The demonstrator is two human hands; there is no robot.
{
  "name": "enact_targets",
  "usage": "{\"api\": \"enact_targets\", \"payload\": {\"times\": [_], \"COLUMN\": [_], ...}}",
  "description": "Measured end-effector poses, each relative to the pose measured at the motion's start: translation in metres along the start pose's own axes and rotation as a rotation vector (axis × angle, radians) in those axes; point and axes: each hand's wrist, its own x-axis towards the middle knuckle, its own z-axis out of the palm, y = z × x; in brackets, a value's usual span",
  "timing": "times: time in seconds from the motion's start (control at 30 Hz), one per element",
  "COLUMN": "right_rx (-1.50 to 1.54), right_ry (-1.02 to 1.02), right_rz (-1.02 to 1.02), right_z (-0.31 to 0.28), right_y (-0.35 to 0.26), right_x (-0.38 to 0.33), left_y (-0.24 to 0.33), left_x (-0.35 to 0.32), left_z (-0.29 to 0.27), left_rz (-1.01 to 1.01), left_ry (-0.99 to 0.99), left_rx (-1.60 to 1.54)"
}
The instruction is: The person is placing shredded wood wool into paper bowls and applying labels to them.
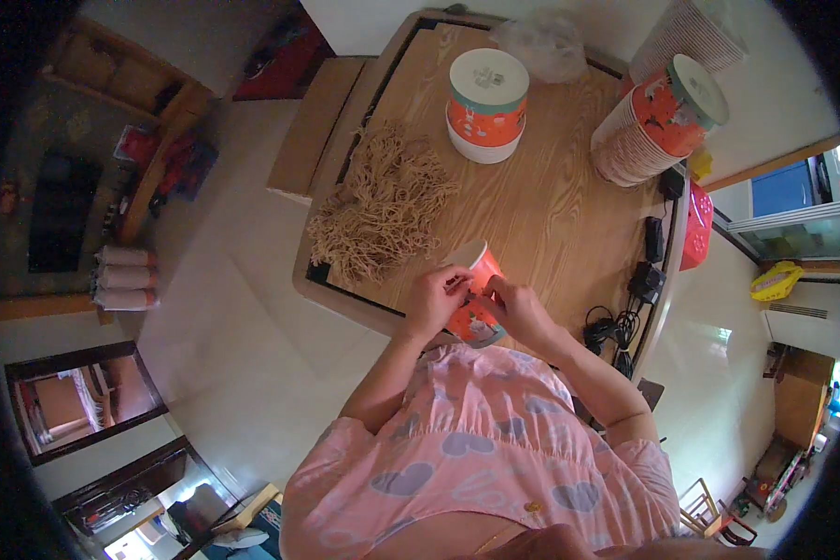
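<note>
Two hands close on an orange paper cup (477,301) at the near edge of a wooden table (551,215): the left hand (434,301) pinches its rim, the right hand (516,310) grips its side. A heap of tan cords (383,205) lies left; cup stacks (487,103) stand farther back.
</note>
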Motion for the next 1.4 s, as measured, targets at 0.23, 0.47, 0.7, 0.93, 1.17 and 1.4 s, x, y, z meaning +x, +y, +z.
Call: {"api": "enact_targets", "payload": {"times": [0.23, 0.47, 0.7, 0.93, 1.17, 1.4], "right_rx": [-0.045, 0.022, 0.050, 0.013, 0.026, -0.008], "right_ry": [0.009, 0.009, 0.033, -0.012, -0.047, -0.016], "right_rz": [-0.086, -0.061, -0.043, -0.052, -0.085, -0.134], "right_z": [0.002, 0.000, 0.009, 0.006, 0.003, 0.005], "right_y": [0.000, 0.004, 0.020, 0.016, 0.015, 0.022], "right_x": [-0.001, 0.000, 0.000, 0.000, -0.002, -0.001], "left_y": [0.015, 0.004, -0.004, 0.000, 0.000, -0.018], "left_x": [0.001, 0.002, 0.003, 0.008, 0.009, 0.010], "left_z": [0.003, 0.000, -0.001, 0.004, 0.005, 0.002], "left_rz": [-0.098, -0.138, -0.240, -0.220, -0.186, -0.155], "left_ry": [-0.001, 0.018, -0.147, -0.082, -0.073, -0.116], "left_rx": [0.099, -0.182, -0.124, -0.070, 0.020, -0.030]}}
